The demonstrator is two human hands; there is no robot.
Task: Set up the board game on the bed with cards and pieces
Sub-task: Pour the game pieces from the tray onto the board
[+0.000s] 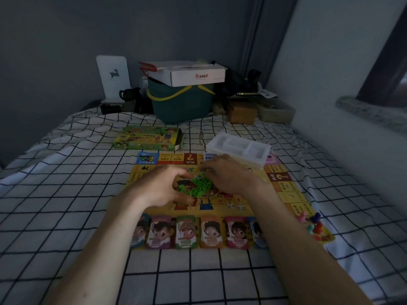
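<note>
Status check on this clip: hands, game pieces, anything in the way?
Left hand and right hand cupped round green houses mid-board. Dice, pawns placed. Nothing in the way.

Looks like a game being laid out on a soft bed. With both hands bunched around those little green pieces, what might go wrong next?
1. The green pieces sit in a loose heap between the left hand and right hand; some could scatter across the board.
2. The dice lie just beside the right wrist; a sweep may knock them.
3. The pawns stand at the board's corner on soft bedding and might tip.
</note>
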